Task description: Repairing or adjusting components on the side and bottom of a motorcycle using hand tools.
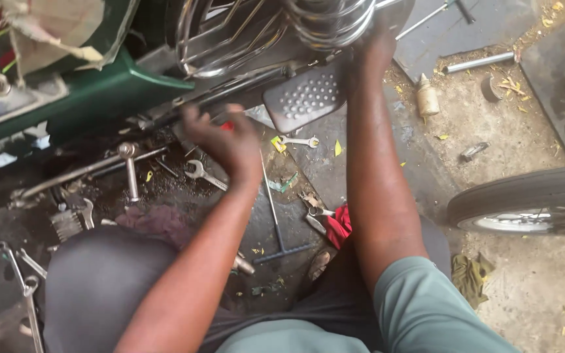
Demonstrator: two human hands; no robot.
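Here, a person crouches on the oily floor (335, 163) beside a green vehicle body (99, 91), both arms stretched forward. The left hand (227, 137) is blurred; it hovers just under the dark underside of the vehicle, fingers curled loosely, with a small red spot showing beside it. Whether its grip encloses anything I cannot tell. The right hand (375, 49) reaches higher, up against the chrome coil spring (331, 23); its fingers are hidden behind the metal, so its grip cannot be read either. Just below that wrist sits a studded foot pedal (305, 98), tilted, dark with raised dots.

On the floor beneath the left hand lie several tools: an open-ended spanner (204, 173) near the wrist, a smaller spanner (299, 141) beside a scrap of yellow, and a long T-handled wrench (276, 222) running toward the person's knees. A socket bar (130, 171) stands near the vehicle's lower edge. More spanners (24, 281) lie at the floor's near left corner. A red rag (340, 223) rests against the right forearm.

Toward the far right of the floor stand a small grimy bottle (426, 97) and a metal tube (479, 63). A tyre (524, 196) enters from the right edge, well apart from both hands.
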